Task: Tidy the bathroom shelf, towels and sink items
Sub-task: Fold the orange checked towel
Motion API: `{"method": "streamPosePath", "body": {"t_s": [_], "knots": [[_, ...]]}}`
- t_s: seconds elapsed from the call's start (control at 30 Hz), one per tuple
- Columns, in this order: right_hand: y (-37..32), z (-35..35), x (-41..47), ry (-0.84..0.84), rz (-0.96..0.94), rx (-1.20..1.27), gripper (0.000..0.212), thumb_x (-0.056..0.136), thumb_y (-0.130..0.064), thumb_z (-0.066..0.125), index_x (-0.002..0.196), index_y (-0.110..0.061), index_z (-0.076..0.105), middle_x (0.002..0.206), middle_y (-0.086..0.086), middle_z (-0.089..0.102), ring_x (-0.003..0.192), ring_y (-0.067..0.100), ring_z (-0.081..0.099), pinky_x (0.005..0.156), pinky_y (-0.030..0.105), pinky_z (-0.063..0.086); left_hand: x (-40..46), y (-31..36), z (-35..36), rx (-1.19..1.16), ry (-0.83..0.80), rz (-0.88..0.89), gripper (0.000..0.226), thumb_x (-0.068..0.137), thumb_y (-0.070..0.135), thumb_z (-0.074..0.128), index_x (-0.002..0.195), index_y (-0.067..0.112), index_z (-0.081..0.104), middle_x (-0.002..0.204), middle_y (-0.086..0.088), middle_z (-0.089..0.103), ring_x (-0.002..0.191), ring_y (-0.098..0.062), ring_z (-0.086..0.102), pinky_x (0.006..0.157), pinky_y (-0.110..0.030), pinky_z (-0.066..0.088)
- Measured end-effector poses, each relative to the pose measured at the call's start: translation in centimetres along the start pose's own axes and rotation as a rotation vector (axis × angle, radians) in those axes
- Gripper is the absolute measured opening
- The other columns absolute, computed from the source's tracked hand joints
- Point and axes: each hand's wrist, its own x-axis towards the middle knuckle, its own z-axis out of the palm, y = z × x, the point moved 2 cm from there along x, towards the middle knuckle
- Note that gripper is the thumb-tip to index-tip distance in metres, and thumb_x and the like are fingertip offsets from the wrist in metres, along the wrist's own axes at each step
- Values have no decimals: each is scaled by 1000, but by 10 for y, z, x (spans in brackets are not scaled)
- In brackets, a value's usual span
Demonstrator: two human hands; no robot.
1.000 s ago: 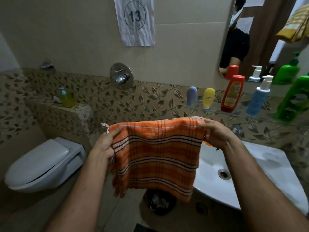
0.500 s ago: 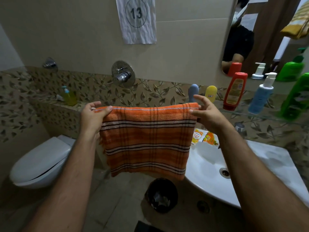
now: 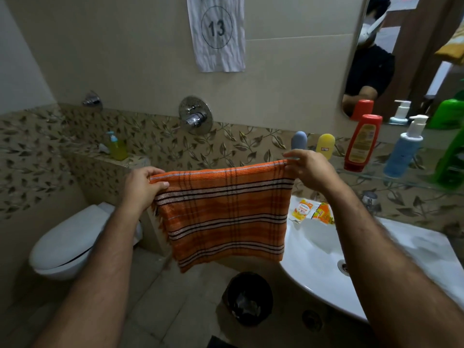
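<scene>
An orange plaid towel (image 3: 223, 212) hangs folded in the air between my hands, its top edge level. My left hand (image 3: 140, 187) pinches the towel's upper left corner. My right hand (image 3: 308, 169) pinches the upper right corner, close to the glass shelf (image 3: 401, 180). On that shelf stand a grey tube (image 3: 299, 139), a yellow tube (image 3: 325, 144), a red bottle (image 3: 361, 143), a blue pump bottle (image 3: 404, 151) and a green bottle (image 3: 452, 156). Two orange sachets (image 3: 312, 210) lie on the rim of the white sink (image 3: 326, 252).
A white toilet (image 3: 67, 244) sits at the left with its lid down. A black bin (image 3: 248, 297) stands on the floor under the sink. A yellow soap dispenser (image 3: 116, 146) rests on the tiled ledge. A chrome wall valve (image 3: 195, 118) and a mirror (image 3: 411, 54) are ahead.
Both hands have lifted the towel higher and spread its top edge wider and flatter. The view has shifted slightly, showing the sachets on the sink.
</scene>
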Motion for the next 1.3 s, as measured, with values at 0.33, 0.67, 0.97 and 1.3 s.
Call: {"method": "streamPosePath", "body": {"t_s": [0.33, 0.67, 0.97, 1.3], "knots": [[-17, -27, 5, 57, -126, -145, 15, 96, -25, 57, 100, -17, 69, 90, 2, 67, 89, 24, 64, 77, 43, 53, 3, 12, -11, 202, 37, 68, 21, 88, 30, 68, 103, 16, 71, 105, -11, 65, 101, -27, 56, 85, -38, 45], [-24, -43, 7, -39, 13, 974, 18, 101, -25, 50, 99, -11, 62, 84, 2, 65, 73, 12, 65, 64, 25, 55, -5, 27, 8, -989, -115, -135, 13, 98, 22, 53, 97, 14, 63, 88, -6, 71, 83, -22, 69, 78, -40, 58], [-13, -63, 24, 177, 79, 840, 15, 98, -26, 58, 103, -12, 62, 89, 7, 69, 76, 18, 69, 64, 31, 57, 15, 64, 0, -451, 91, 207, 8, 100, 32, 50, 94, 28, 54, 89, 7, 62, 83, -11, 61, 70, -29, 49], [36, -18, -10, -442, 155, 1250, 97, 27, -43, 100, 114, -8, 71, 110, 18, 72, 95, 27, 73, 72, 35, 60, 34, 127, 4, -681, -118, -77, 30, 94, 45, 55, 95, 16, 63, 97, 1, 64, 93, -15, 61, 79, -19, 42]]}}
